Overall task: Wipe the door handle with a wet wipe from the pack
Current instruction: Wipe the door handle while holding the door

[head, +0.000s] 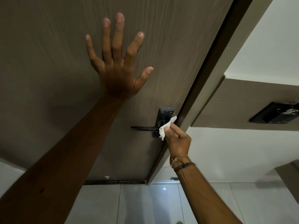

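A black lever door handle [144, 128] on its black backplate sits low on the brown wood-grain door [48, 54]. My right hand [177, 139] pinches a small crumpled white wet wipe [165, 128] and presses it against the backplate where the lever joins it. My left hand [116, 62] lies flat on the door well above the handle, fingers spread, holding nothing. The wipe pack is out of view.
The dark door edge and frame [208, 75] run diagonally just right of the handle. A white wall [242, 151] with a brown panel holding a black switch box [275, 114] lies to the right. Glossy white floor tiles [137, 204] show below.
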Available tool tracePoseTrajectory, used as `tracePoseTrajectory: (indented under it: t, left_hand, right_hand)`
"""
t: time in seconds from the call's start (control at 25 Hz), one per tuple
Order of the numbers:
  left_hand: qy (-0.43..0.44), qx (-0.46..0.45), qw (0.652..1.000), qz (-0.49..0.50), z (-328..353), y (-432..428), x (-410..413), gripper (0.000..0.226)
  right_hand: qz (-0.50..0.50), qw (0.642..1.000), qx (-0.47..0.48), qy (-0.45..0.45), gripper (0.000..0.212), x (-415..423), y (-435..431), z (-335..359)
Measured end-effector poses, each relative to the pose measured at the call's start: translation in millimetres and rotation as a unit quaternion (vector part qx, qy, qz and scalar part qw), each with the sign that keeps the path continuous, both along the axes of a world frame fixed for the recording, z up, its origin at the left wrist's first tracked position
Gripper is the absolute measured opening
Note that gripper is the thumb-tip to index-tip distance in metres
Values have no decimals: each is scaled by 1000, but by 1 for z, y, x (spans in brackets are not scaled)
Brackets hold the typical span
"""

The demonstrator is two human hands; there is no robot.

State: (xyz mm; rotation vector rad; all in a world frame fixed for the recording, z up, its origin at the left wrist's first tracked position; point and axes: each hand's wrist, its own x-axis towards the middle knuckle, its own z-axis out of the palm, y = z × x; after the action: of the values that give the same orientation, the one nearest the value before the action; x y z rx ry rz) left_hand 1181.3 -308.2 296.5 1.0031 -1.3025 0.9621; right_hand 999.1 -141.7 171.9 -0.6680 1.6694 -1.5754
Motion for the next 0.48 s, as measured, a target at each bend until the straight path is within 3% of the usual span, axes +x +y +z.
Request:
tracePoseTrajectory:
  t: [0.12, 0.24, 0.28, 0.32, 0.36, 0.4, 0.44, 0.48]
  left_hand:
    - [8, -2, 1000, -3, 1, -2, 0, 85]
    - [11, 1, 1000, -4, 0, -3, 1, 86]
    - [11, 0, 1000, -6, 1, -3, 1, 86]
    - [12, 0, 1000, -7, 0, -3, 2, 86]
    - [11, 0, 1000, -7, 0, -2, 2, 86]
    - [10, -1, 1000, -5, 0, -1, 1, 85]
    - [8, -5, 1000, -2, 1, -1, 0, 85]
    - [7, -7, 1000, -2, 1, 0, 0, 85]
  right_hand:
    - [19, 979, 38, -198, 31, -3, 1, 2]
    - [9, 863, 70, -501, 31, -6, 6, 7]
    - [0, 826, 61, -561, 33, -7, 7, 8]
    - [-4, 812, 54, -581, 34, -6, 6, 7]
    - [-9, 827, 49, -560, 33, -3, 5, 7]
    - [-6, 878, 47, -477, 31, 2, 4, 6]
    - [-7, 944, 45, -328, 29, 7, 5, 4]
    - [-20, 992, 34, -124, 27, 9, 6, 0]
